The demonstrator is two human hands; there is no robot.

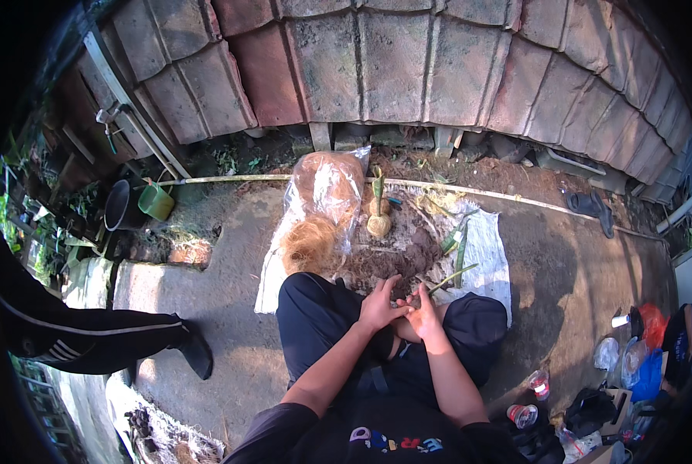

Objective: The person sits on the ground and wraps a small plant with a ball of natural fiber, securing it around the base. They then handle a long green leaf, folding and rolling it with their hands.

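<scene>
My left hand (379, 308) and my right hand (426, 318) meet over my crossed legs. A narrow green leaf, apparently a snake plant cutting (455, 278), sticks out up and right from my right hand, its base among the fingers with a dark clump of soil. My left fingers are bent beside that base; whether they grip it is hidden. Just beyond my hands lies a mound of moist dark soil (420, 253). More snake plant leaves (461, 254) rest right of it. Farther off stands a fibre-wrapped ball (379, 225) with an upright leaf (378, 188) behind or in it.
A white woven sack (488, 255) lies beneath the materials. Loose brown fibre (309, 243) and a clear plastic bag of fibre (330, 185) sit left. Another person's booted leg (195, 351) is at the left. Bottles, cups and bags (647, 362) clutter the lower right.
</scene>
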